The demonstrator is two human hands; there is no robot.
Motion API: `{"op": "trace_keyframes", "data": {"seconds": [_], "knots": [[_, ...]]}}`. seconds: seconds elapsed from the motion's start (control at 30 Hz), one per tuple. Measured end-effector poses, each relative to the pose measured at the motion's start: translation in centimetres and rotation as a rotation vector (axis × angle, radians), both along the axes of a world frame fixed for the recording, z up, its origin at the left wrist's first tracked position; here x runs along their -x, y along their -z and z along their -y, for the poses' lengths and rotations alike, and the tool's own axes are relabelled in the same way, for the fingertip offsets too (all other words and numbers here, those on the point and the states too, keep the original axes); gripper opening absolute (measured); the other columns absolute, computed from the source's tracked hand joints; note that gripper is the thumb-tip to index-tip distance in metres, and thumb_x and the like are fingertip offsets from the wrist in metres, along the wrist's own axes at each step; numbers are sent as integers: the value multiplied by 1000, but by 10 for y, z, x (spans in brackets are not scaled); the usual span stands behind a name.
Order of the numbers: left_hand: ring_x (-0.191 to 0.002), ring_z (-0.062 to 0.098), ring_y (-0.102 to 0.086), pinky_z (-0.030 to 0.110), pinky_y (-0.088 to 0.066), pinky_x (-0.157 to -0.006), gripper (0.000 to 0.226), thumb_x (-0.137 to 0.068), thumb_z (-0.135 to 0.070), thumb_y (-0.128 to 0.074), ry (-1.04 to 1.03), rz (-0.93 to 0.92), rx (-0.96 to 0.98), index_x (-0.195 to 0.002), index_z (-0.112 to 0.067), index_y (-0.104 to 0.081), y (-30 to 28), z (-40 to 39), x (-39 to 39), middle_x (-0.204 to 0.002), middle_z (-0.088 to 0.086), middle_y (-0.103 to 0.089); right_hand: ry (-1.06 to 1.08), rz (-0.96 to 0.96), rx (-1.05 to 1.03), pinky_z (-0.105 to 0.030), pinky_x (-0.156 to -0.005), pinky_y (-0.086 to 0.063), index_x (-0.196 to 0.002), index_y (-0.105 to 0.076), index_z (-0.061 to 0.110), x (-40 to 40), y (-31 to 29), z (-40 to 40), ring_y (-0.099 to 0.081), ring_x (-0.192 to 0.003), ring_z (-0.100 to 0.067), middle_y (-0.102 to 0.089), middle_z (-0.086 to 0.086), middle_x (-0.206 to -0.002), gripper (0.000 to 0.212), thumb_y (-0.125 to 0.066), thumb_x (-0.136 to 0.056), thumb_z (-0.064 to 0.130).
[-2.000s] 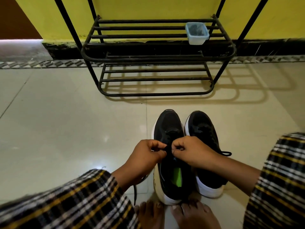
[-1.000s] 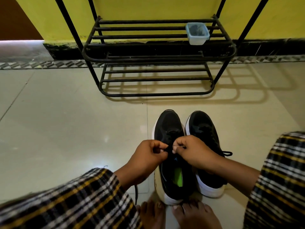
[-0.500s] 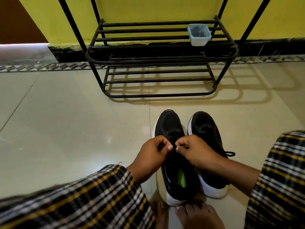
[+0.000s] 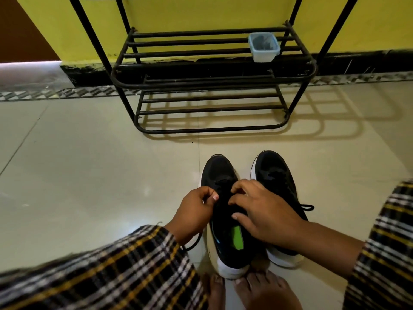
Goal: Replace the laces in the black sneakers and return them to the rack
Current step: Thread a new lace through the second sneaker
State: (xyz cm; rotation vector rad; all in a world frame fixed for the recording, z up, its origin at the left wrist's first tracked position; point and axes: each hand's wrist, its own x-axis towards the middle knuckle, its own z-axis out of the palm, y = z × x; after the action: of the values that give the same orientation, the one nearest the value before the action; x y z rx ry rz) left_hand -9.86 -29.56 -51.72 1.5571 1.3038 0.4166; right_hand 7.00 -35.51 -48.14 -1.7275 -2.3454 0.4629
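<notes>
both hands (image 4: 196,209) work the left sneaker's (image 4: 220,175) lace.

Left hand (image 4: 194,214): bare, no ring or watch showing; short pale nail visible on one fingertip. Plaid sleeve (image 4: 125,271) begins right at its wrist, black ground crossed by white and mustard-yellow stripes, cuff edge slightly frayed. Right hand (image 4: 266,211): bare too, forearm uncovered well back from the wrist; same plaid cloth (image 4: 384,247) starts far behind it. Bare feet (image 4: 257,291) below both hands, toenails short, no footwear.
</notes>
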Motion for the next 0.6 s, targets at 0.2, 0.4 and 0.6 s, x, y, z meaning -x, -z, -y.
{"op": "trace_keyframes", "data": {"seconds": [0.2, 0.4, 0.6], "knots": [[-69, 15, -59, 21, -46, -60, 21, -98, -19, -46, -138, 3, -73, -81, -15, -58, -4, -6, 9, -79, 3, -64, -343, 34, 223, -31, -66, -43, -87, -59, 16, 12, 5, 13, -54, -81, -19, -57, -1, -88, 32, -43, -94, 44], [-53, 10, -58, 27, -55, -57, 21, -103, -13, -30, -774, 787, 265, -93, -10, -49, -59, -44, 6, -73, 4, -61, -310, -33, 366, -34, -63, -37, -87, -50, 17, 13, 6, 13, -48, -73, -17, -54, -1, -84, 31, -50, -91, 47], [-38, 4, -27, 15, -24, -35, 21, -101, -22, -38, -606, 709, 349, -85, -15, -48, -79, -36, 8, -64, -3, -51, -253, -66, 423, -32, -61, -36, -88, -53, 15, 15, 6, 9, -49, -69, -16, -59, -5, -81, 29, -53, -91, 44]]}}
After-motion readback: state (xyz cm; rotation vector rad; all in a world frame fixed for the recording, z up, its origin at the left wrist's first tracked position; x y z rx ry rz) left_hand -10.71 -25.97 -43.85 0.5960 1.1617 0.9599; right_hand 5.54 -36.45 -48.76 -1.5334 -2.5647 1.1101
